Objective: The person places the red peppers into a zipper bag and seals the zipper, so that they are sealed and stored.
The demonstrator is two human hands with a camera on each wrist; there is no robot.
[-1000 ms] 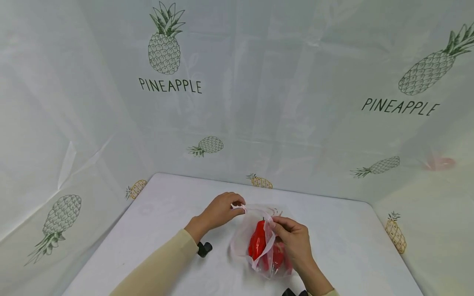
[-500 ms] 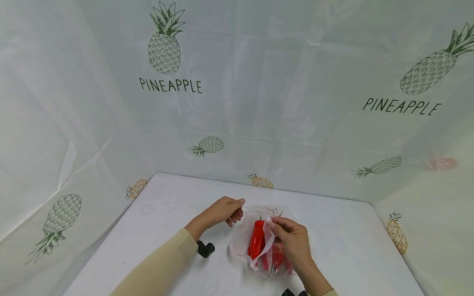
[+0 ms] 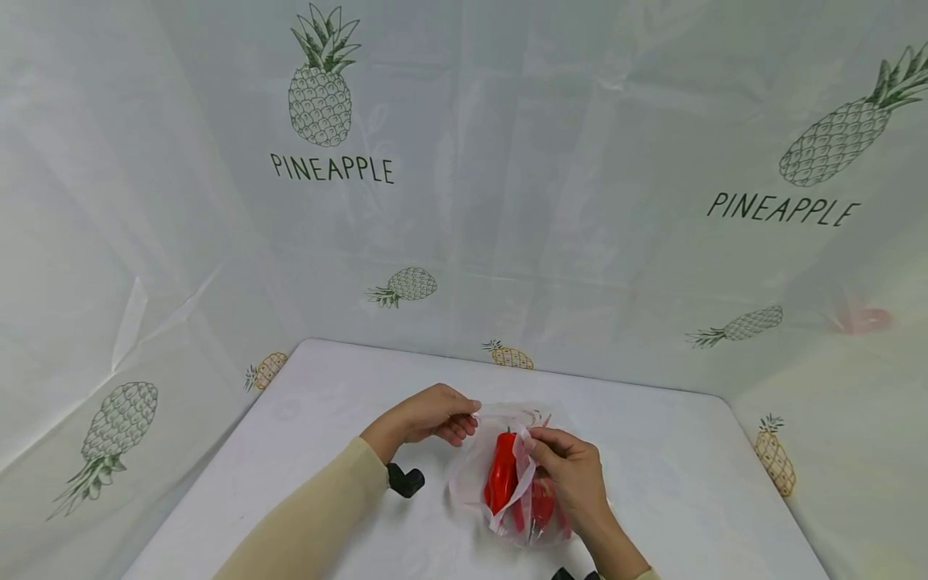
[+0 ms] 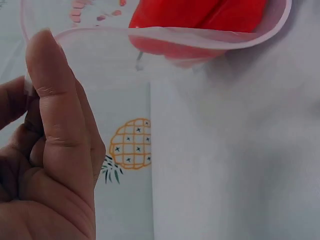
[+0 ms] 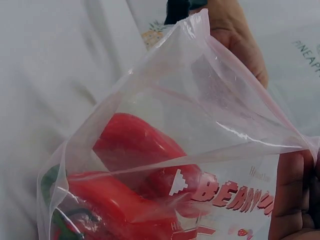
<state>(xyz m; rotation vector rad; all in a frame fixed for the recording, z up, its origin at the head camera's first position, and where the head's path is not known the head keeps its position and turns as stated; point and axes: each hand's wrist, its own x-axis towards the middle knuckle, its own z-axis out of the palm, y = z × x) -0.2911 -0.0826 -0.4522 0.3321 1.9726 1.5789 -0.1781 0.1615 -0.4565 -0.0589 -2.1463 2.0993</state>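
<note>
A clear plastic bag with a pinkish rim and "BERRY" lettering stands with its mouth spread. Inside lie red peppers, some showing green stems in the right wrist view. My left hand pinches the bag's far left corner, thumb on top and the other fingers bent below. On the opposite side of the mouth, my right hand pinches the rim between thumb and forefinger. Through the left wrist view, the rim runs from my left hand past the red pepper.
The bag is over a white table, near its middle. White sheets printed with pineapples hang behind it and at both sides. A black wrist mount shows below the left wrist, and another at the bottom edge.
My left hand has turned at the bag's corner, from reaching over it to thumb uppermost with fingers below. My right hand keeps its pinch, and the peppers have barely shifted.
</note>
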